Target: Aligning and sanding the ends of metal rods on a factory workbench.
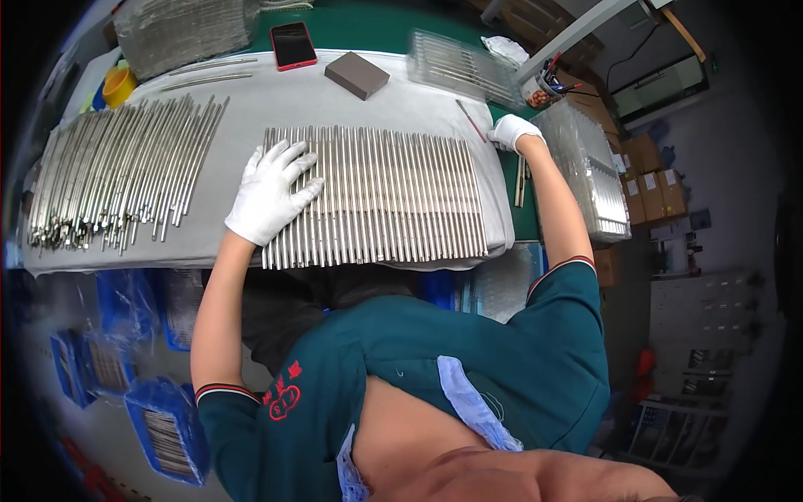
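My left hand [272, 191], in a white glove, lies with fingers spread on the left end of a flat row of slim metal rods [376, 192]. The rods lie side by side on a grey cloth. At the table's right side is my right hand [513, 132], also gloved, its fingers curled in. What they hold, if anything, is hidden. A thin dark-and-red stick [471, 121] lies just left of it on the cloth. Below the right hand, a few short metal rods [520, 181] rest on the green tabletop.
A looser pile of metal rods [125, 167] covers the left of the cloth. Behind lie a phone [293, 45], a grey-brown block [357, 75] and a clear tray [462, 65]. Stacked clear trays [585, 171] stand at right. Blue bins [170, 427] sit below left.
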Motion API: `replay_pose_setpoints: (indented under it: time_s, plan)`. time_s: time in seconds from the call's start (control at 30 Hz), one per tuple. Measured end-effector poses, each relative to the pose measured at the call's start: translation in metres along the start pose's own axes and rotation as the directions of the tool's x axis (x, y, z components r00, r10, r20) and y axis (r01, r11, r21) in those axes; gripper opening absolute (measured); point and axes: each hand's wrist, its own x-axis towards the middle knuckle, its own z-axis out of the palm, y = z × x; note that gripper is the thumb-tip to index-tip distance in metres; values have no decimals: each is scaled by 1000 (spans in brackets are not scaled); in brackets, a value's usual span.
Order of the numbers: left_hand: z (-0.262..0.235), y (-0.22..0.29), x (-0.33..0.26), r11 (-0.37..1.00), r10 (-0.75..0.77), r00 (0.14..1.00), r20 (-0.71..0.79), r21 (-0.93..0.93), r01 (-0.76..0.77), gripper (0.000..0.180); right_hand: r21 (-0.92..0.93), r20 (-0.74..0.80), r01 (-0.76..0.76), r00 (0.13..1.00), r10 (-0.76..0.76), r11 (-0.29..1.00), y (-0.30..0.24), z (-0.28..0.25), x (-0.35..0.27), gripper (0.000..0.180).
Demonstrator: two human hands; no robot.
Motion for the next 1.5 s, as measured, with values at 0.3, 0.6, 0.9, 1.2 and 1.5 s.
replay_pose_setpoints:
  time_s: [0.3,0.6,0.9,1.2,1.5]
  plan:
    - [2,0,-2,1000,6,1000,-20,-5,-6,49,-208,-335,-99,942,24,973,-28,-4,-42,35]
    - [3,-1,0,1000,5,1000,-20,13,-5,49,-213,-388,737,539,-747,642,-81,42,-111,64]
    - [5,-2,-2,1000,8,999,-37,8,-8,48,-146,-486,762,500,-717,630,-95,44,-89,60]
    - [2,-4,-2,993,-47,993,-111,-117,34,43,-172,-690,680,434,-580,713,-179,16,3,76]
    - [-1,-5,1,894,-257,913,-315,-435,102,26,24,-472,488,775,-420,873,-203,7,-1,78]
